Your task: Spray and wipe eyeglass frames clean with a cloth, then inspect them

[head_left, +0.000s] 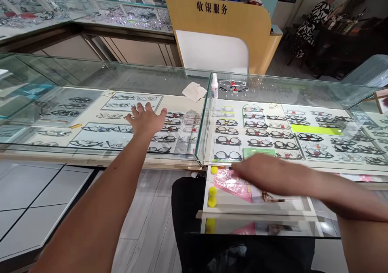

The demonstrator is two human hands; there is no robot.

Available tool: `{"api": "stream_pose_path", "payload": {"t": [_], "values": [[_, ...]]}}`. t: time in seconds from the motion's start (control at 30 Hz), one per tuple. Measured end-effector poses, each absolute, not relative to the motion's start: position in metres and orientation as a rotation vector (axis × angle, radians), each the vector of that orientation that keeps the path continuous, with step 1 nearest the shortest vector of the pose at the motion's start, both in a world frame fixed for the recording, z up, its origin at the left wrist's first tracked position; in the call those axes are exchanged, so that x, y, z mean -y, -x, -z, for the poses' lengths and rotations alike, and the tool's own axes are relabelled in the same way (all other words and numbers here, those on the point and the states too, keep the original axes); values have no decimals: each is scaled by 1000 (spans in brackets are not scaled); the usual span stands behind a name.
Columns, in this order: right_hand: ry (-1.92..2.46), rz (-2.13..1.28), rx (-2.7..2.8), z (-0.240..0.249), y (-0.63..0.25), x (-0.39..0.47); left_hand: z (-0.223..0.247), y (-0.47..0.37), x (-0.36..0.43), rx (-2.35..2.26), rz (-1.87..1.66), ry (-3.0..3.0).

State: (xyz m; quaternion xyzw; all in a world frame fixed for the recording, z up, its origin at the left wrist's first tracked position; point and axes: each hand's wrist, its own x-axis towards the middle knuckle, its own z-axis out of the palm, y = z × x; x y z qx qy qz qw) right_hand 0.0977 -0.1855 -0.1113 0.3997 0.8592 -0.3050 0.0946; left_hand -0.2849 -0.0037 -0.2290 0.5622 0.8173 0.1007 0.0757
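Eyeglasses [228,155] lay in rows inside glass-topped table [75,158]; L hand [145,119], empty, fingers spread wide, was at glass, contact unclear. R hand [254,171], blurred, was above open drawer [257,213] w/ pink pkt. [232,183]; grip couldn't be told.

Glass counter [127,79] bearing white cloth [194,91]

An open drawer [257,213] below the glass counter [151,77] holds pink packaging [232,183].
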Motion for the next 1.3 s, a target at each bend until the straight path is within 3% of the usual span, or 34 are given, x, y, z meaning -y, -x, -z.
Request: {"api": "stream_pose_path", "payload": {"t": [0.13, 0.23, 0.43, 0.77, 1.03, 1.3], "values": [[-1568, 5, -2713, 113, -124, 65, 228, 285, 4, -2459, -246, -1671], [-1609, -319, -2752, 137, -137, -26, 231, 288, 2, -2459, -290, -1680], [-1596, -418, -2625, 181, -140, -130, 233, 288, 2, -2452, -265, -1708], [-1601, -456, -2515, 218, -133, -197, 232, 285, 2, -2474, -243, -1692], [-1727, -477, -2542, 215, -140, -175, 233, 285, 1, -2471, -220, -1696], [-1816, -517, -2881, 161, -164, -68, 234, 285, -1, -2483, -188, -1699]]}}
